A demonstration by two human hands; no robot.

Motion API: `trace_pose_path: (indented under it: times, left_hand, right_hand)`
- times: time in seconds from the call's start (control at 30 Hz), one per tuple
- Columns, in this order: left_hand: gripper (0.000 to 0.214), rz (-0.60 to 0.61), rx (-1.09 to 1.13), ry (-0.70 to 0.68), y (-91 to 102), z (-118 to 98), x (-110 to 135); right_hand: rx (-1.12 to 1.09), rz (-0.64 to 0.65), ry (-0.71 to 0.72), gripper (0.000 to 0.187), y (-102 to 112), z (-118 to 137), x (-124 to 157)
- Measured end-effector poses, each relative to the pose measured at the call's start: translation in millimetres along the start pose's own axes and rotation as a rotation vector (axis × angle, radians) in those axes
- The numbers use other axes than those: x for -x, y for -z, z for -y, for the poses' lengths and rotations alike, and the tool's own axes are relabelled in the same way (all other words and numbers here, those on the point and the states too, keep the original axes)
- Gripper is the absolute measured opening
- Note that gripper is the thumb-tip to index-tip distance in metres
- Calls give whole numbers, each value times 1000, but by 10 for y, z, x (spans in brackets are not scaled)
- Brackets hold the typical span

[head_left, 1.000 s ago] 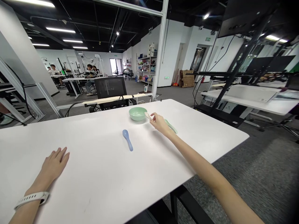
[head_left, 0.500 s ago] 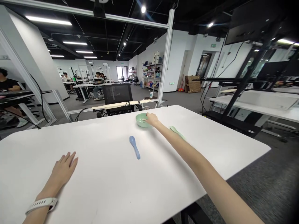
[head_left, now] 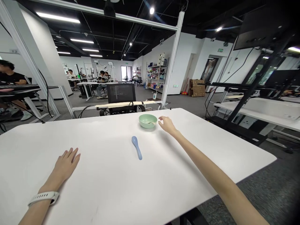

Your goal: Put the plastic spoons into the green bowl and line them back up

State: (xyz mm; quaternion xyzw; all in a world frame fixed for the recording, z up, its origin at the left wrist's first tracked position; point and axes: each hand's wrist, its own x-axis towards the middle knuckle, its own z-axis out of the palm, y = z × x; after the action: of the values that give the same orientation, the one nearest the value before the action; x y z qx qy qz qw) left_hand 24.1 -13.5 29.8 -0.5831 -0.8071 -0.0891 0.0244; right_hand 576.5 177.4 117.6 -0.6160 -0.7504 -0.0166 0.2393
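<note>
A light green bowl (head_left: 143, 124) stands near the far edge of the white table. Inside it lies a small pale spoon (head_left: 152, 122), its handle leaning toward the right rim. Just right of the bowl is my right hand (head_left: 167, 124), fingers curved and apart, holding nothing. A blue spoon (head_left: 137, 148) lies on the table in front of the bowl. My left hand (head_left: 66, 163) rests flat on the left part of the table, fingers spread, with a white band on its wrist. No green spoon shows now; my right arm may cover it.
The white table (head_left: 105, 187) has an aluminium frame (head_left: 172, 59) behind its far edge. A black mesh chair (head_left: 121, 95) stands beyond it. To the right is another desk (head_left: 276, 120) with black stands. People sit at desks farther back and at left.
My right hand has left the bowl and moved right, now open. The pale spoon is in the bowl. The green spoon seen beside my right arm has gone out of sight. My left hand stays put.
</note>
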Motion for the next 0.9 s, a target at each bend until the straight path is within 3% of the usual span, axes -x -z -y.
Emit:
trace_pose_path:
  times: [0.23,0.4,0.53,0.63,0.7,0.9]
  left_hand:
    - [76,-33,4,2,-36,27,-26]
    - [79,-26,25,-6,-57,48,-29]
    - [79,-51,38,-5,-73,41,-27]
    - [75,-84,40,4,-82,35,-28]
    - [74,-91,38,8,-84,34,-29]
    - [76,-79,10,-8,-107,54,-40]
  right_hand:
    - [-106,82,106,46,-445,-536,786]
    - [-143,116,113,44,-524,-561,932]
    - [-151,49,55,45,-349,-442,701]
    - [-137,-72,12,46,-166,-237,320]
    - [-113,-78,25,43,-59,-55,26]
    - [6,270,-33,25,-12,428,-574]
